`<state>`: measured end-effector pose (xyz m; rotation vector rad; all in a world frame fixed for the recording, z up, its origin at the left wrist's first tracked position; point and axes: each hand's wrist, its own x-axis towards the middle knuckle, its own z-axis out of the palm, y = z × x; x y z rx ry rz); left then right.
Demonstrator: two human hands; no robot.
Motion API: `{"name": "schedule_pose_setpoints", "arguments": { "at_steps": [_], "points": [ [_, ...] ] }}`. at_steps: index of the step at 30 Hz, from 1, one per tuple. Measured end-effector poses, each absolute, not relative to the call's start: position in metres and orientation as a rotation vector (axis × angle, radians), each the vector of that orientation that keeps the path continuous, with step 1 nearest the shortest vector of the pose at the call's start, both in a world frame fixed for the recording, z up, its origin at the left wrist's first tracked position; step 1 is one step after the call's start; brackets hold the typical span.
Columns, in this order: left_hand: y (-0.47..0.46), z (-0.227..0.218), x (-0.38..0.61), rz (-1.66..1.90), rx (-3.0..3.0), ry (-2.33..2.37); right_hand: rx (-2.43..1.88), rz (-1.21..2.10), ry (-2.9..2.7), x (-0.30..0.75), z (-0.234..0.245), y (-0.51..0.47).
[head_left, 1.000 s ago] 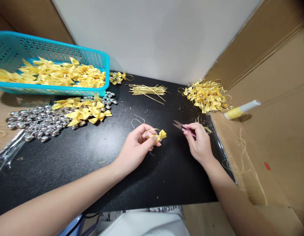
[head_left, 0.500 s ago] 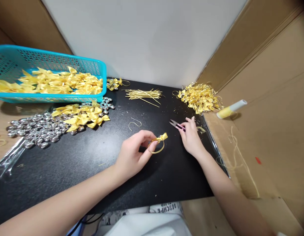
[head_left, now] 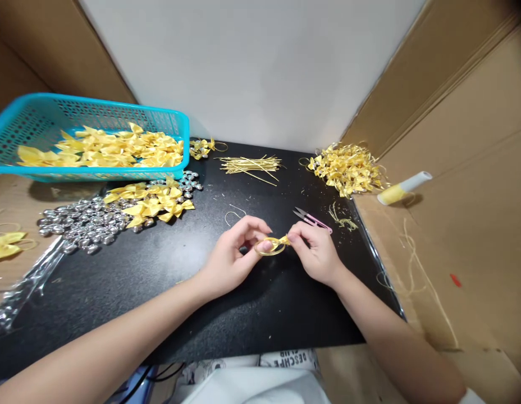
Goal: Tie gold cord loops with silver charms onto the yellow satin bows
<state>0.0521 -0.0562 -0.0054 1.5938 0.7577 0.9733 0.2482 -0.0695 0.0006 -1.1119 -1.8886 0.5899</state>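
Observation:
My left hand (head_left: 235,255) pinches a small yellow ribbon bow with a gold cord loop (head_left: 272,245) above the black tabletop (head_left: 159,292). My right hand (head_left: 317,252) pinches the bow end of the same piece from the right, fingers closed. The pink-handled thread snips (head_left: 313,219) lie on the table just behind my right hand, untouched. A single curved gold cord (head_left: 234,214) lies beyond my left hand.
A turquoise basket (head_left: 96,109) of yellow bows stands at back left. Loose bows (head_left: 149,200) lie on silver beads (head_left: 83,221). Cut gold cords (head_left: 251,164) lie at the back, finished bows (head_left: 347,168) at back right. A thread spool (head_left: 401,189) rests on cardboard.
My right hand has let go of the snips, left them on the table, and moved left to pinch the bow held by my left hand.

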Motion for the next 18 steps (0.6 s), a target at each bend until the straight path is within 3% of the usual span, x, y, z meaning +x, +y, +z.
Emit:
{"name": "schedule_pose_setpoints", "arguments": {
  "at_steps": [7, 13, 18],
  "points": [
    [-0.050, -0.007, 0.048, 1.061, 1.620, 0.807, -1.160, 0.579, -1.747, 0.257, -0.002, -0.077],
    [-0.057, -0.002, 0.052, 1.120, 2.069, 0.805, -1.128, 0.101, -1.975, 0.244, 0.002, -0.084],
    [-0.056, -0.003, 0.049, 1.105, 2.253, 0.718, -1.144, 0.320, -2.034, 0.244, 0.003, -0.083]
  ]
}}
